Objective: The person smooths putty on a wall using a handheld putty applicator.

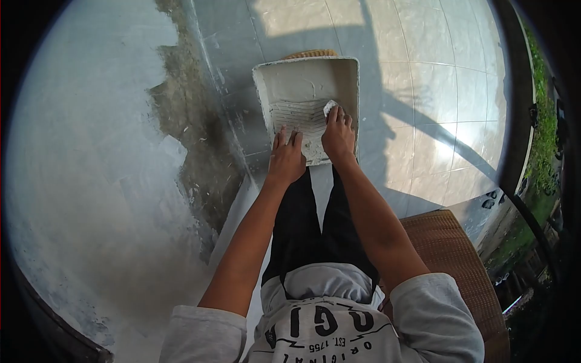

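Note:
A paint tray (259, 91) with a whitish, paint-caked rim sits in front of me. Its far end holds pale paint (299, 81), and a ribbed slope lies in the middle. My right hand (339, 136) reaches in over the right side, its fingertips pinching a small white crumpled wad (330, 107) at the top of the ribs. Over the near left part of the tray lies my left hand (287, 156), fingers apart, fingertips on the lower ribs and nothing in its grasp.
A partly painted wall (91, 133) with a bare grey strip (193, 127) rises at the left. Tiled floor (436, 97) spreads to the right, with sun and shadow on it. A brown woven seat (451, 254) stands at lower right, and a yellowish wicker edge (311, 54) shows behind the tray.

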### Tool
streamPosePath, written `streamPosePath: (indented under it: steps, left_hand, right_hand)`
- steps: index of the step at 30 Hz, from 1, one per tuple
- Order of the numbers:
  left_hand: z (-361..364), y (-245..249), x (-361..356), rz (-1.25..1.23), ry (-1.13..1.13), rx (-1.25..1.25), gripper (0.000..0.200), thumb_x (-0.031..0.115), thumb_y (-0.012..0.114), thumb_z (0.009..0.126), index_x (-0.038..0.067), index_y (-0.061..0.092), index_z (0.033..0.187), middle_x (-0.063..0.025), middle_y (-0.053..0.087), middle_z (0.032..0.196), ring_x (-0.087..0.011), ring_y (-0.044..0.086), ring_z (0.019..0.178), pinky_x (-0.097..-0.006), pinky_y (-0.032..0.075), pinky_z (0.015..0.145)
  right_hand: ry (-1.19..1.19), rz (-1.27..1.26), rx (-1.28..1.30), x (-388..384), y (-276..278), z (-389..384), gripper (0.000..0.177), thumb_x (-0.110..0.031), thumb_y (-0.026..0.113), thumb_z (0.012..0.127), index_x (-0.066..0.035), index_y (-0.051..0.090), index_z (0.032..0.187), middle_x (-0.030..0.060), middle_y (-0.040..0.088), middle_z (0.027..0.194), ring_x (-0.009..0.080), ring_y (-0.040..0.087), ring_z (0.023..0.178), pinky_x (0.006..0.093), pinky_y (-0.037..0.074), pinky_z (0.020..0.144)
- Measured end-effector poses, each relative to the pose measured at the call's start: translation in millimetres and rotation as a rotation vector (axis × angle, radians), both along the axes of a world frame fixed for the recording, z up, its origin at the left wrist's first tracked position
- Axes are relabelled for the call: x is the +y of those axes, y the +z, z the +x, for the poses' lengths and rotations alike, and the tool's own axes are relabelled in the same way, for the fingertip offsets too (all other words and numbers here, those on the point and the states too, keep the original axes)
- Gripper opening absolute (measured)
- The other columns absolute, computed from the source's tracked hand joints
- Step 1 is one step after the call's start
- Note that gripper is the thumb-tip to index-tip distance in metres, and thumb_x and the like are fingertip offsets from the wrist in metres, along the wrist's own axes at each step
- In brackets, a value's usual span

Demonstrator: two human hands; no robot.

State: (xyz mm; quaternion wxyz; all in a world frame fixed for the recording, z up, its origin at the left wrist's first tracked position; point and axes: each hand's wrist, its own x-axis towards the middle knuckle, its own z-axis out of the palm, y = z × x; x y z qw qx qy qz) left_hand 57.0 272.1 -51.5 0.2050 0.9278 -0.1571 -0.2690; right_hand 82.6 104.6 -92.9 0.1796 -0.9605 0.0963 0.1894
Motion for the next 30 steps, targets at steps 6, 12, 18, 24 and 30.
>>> streamPosePath:
  steps: [6, 12, 18, 24, 30]
  left_hand:
    - [1, -5, 12, -0.012, 0.017, 0.021, 0.056, 0.006, 0.059, 0.083, -0.009, 0.044, 0.135, -0.028, 0.05, 0.145, -0.0513, 0.031, 0.144, -0.0545, 0.023, 0.121]
    - [6, -10, 24, -0.012, 0.028, -0.01, 0.057, 0.005, 0.059, 0.083, -0.009, 0.043, 0.136, -0.0271, 0.051, 0.145, -0.0513, 0.033, 0.143, -0.0555, 0.025, 0.12]
    - [3, -7, 32, 0.008, 0.045, -0.015, 0.057, 0.006, 0.059, 0.084, -0.008, 0.043, 0.136, -0.0263, 0.05, 0.146, -0.0502, 0.034, 0.143, -0.0556, 0.025, 0.12]
    - [-1, 9, 40, 0.051, 0.078, 0.008, 0.058, 0.007, 0.06, 0.084, -0.008, 0.042, 0.138, -0.0256, 0.05, 0.146, -0.0499, 0.034, 0.142, -0.0553, 0.025, 0.12]
    - [-9, 20, 47, 0.087, 0.129, -0.022, 0.059, 0.009, 0.059, 0.086, -0.007, 0.041, 0.14, -0.0266, 0.051, 0.144, -0.0503, 0.034, 0.142, -0.0538, 0.025, 0.12]
  right_hand:
    - [-0.044, -0.059, 0.013, -3, -11, 9, 0.047, -0.018, 0.051, 0.102, 0.008, 0.041, 0.14, 0.0231, 0.05, 0.144, 0.0444, 0.05, 0.131, 0.0531, 0.056, 0.091]
    - [-0.03, -0.133, 0.089, 7, -17, 17, 0.052, -0.022, 0.052, 0.102, 0.011, 0.04, 0.14, 0.0243, 0.05, 0.143, 0.042, 0.052, 0.129, 0.0481, 0.06, 0.082]
    - [0.068, -0.222, 0.072, 19, -15, 3, 0.053, -0.019, 0.055, 0.099, 0.012, 0.041, 0.14, 0.0247, 0.051, 0.141, 0.0413, 0.052, 0.128, 0.0506, 0.059, 0.083]
    - [0.374, -0.32, 0.069, 29, -16, -41, 0.054, -0.019, 0.059, 0.095, 0.012, 0.045, 0.137, 0.0218, 0.052, 0.14, 0.0393, 0.051, 0.125, 0.0538, 0.057, 0.079]
    - [0.484, 0.02, 0.291, 0, 15, -19, 0.049, -0.011, 0.061, 0.086, 0.005, 0.059, 0.132, 0.0233, 0.063, 0.131, 0.0401, 0.06, 0.119, 0.0585, 0.055, 0.084]
